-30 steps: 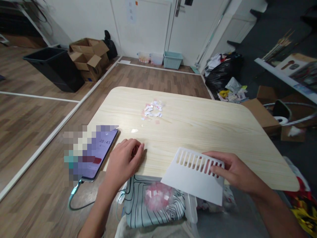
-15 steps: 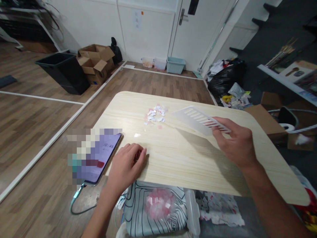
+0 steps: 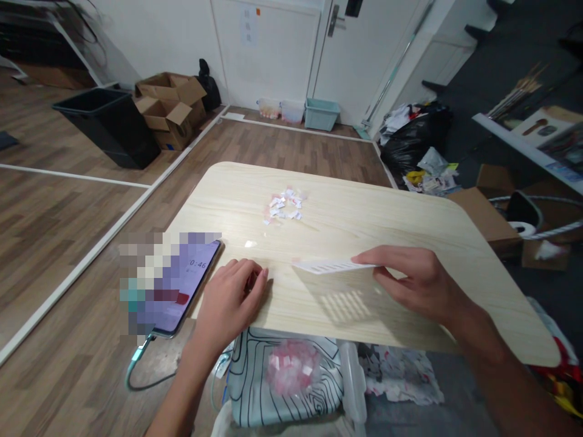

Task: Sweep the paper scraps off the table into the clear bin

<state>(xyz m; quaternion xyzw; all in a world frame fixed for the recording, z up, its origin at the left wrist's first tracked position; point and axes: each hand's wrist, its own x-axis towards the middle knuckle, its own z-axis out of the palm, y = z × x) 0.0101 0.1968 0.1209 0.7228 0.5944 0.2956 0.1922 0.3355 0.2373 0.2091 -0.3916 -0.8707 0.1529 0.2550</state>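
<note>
My right hand (image 3: 410, 279) pinches a thin white slotted sheet (image 3: 334, 266) between thumb and fingers. The sheet is seen nearly edge-on over the table, and its slots cast a striped shadow. A small pale pink piece (image 3: 297, 260) shows at its left corner. My left hand (image 3: 234, 288) rests on the near left of the table with its fingers curled in; whatever they may hold is hidden. Farther back lies a loose cluster of small white and pinkish paper bits (image 3: 285, 206). One small whitish scrap (image 3: 250, 244) lies beyond my left hand.
A phone (image 3: 194, 285) with a cable lies left of the pale wooden table (image 3: 378, 206). Below the near edge, a patterned cloth (image 3: 255, 394) carries a pink-and-white clump (image 3: 294, 367). A black bin (image 3: 109, 127) and cardboard boxes (image 3: 173, 109) stand beyond, on the floor.
My right hand has brought the slotted sheet nearer to me and left, tilting it nearly edge-on. A pink piece below the cluster now shows at the sheet's corner. My left hand has stayed put.
</note>
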